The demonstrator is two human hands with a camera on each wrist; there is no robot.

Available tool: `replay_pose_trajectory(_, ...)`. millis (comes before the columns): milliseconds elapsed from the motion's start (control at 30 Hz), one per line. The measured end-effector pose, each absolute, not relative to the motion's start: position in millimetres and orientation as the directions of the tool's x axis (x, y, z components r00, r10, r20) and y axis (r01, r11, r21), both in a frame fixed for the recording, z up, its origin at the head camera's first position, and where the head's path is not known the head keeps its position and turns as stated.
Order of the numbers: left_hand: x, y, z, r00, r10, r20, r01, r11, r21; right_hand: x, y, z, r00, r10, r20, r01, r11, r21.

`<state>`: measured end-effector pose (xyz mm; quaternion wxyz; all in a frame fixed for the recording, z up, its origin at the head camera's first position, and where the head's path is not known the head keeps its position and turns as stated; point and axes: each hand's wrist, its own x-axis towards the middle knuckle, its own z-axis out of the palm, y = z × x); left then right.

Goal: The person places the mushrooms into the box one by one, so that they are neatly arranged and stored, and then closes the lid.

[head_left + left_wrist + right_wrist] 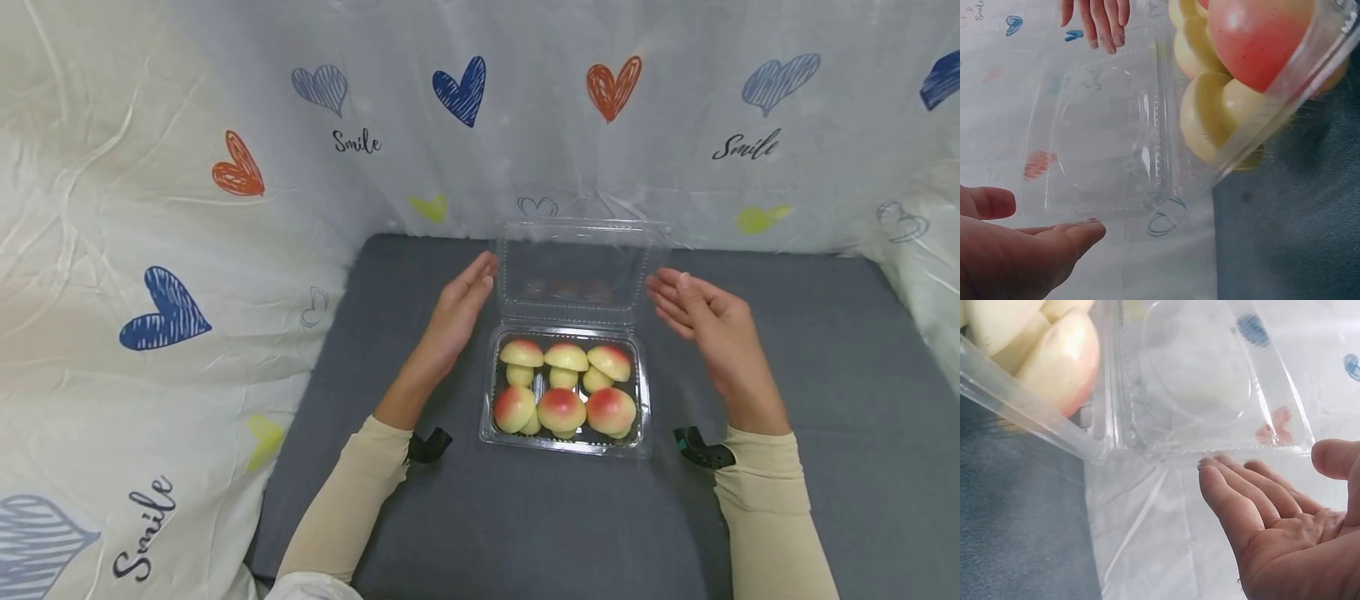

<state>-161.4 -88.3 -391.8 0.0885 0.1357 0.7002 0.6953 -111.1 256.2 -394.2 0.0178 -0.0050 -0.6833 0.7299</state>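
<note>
A clear plastic clamshell box [487,433] stands on the grey table, its lid [573,267] raised upright at the back. Two rows of mushroom-shaped pieces [562,408], pale yellow with red-blushed caps, fill the base. At the lid's left edge is my left hand [457,312], fingers extended; in the left wrist view its fingertips [1088,234] lie close by the lid. My right hand [712,333] is at the opposite edge, palm turned inward and fingers nearly straight. Its fingertips [1210,469] meet or nearly meet the lid's edge in the right wrist view. Neither hand grips anything.
A white curtain [540,117] printed with hearts and "Smile" hangs behind the table [570,525] and along its left side. More of this sheet shows at the right. Black straps with small devices [705,450] sit on both wrists.
</note>
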Motion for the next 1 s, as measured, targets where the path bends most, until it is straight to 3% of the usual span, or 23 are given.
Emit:
replay_pose_trajectory(300, -153.8, -86.7, -382.1, -0.942, 0.322, 0.1, 0.093, -0.037, 0.995, -100.9, 256.9, -385.6, -0.994, 0.057, 0.09, -0.096, -0.111, -0.989)
replay_pose_trajectory(1000, -116.6, -88.8, -388.6, -0.947, 0.272, 0.17, 0.17, -0.025, 0.985, -69.8, 251.3, -381.6, -0.991, 0.065, 0.12, -0.121, 0.001, -0.993)
